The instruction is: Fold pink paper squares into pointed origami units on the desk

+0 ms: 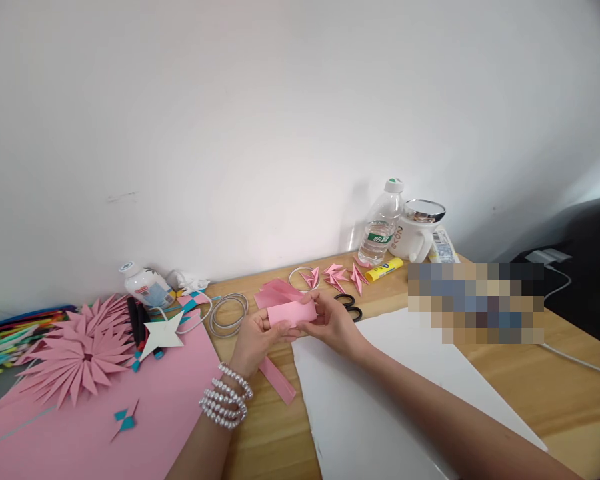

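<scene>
Between my two hands is a small pink piece of paper [291,311], held up over the wooden table. My left hand [257,338], with a pearl bracelet [225,403] at the wrist, pinches its left end. The fingers of my right hand [333,325] are closed on its right end. Behind the hands lie more pink paper sheets [275,292], and a pink paper strip [279,381] rests below them on the wood. A pair of black-handled scissors [351,307] lies beside my right hand, its blades hidden.
Folded pink paper stars [336,275], a yellow glue stick [384,269], a water bottle [380,227] and a white mug [414,237] stand along the wall. A white board [380,393] lies at right. Leftward are pink paper flowers [80,357], a white paper star [163,335] and a coiled cable [229,315].
</scene>
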Tool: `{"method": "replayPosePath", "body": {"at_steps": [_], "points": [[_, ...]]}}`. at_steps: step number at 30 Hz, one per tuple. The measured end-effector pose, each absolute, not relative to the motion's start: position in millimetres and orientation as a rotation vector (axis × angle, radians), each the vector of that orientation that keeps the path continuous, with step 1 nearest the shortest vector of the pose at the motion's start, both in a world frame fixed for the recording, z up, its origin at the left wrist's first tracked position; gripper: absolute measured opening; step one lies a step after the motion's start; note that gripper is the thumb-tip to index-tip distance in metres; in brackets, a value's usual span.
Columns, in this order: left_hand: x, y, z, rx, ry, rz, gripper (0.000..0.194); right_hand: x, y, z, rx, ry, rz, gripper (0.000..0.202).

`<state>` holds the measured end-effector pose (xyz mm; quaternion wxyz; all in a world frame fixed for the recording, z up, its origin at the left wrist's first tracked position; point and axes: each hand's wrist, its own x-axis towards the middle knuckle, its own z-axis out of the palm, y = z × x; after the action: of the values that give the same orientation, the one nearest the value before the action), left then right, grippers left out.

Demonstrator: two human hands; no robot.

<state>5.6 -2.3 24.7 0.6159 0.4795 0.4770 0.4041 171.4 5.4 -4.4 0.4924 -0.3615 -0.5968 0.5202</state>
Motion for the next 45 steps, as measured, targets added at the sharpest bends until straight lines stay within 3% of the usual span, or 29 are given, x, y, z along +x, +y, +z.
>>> {"method": "replayPosePath", "body": {"at_steps": [5, 16, 29, 37, 45], "points": [[6.4, -2.4, 23.7, 1.119, 1.1, 0.926, 0.04, 169.5, 4.3, -1.3, -0.883, -1.388, 1.302, 0.045], [5.9, -1.0, 23.4, 1.1, 1.115, 0.962, 0.042, 173.6, 10.2, -3.5, -0.846, -1.297, 1.446, 0.046], [2.9, 0.5, 23.2, 1.067, 1.15, 0.965, 0.035, 175.5, 12.3, -1.4, -0.833, -1.242, 1.504, 0.04], [-2.3, 3.4, 22.0, 1.064, 1.202, 1.005, 0.033, 176.6, 13.0, 3.2, -0.845, -1.172, 1.411, 0.016], [0.9, 2.4, 24.2, 1.074, 1.216, 0.976, 0.038, 174.2, 12.1, 0.5, -0.93, -1.216, 1.386, 0.032]]}}
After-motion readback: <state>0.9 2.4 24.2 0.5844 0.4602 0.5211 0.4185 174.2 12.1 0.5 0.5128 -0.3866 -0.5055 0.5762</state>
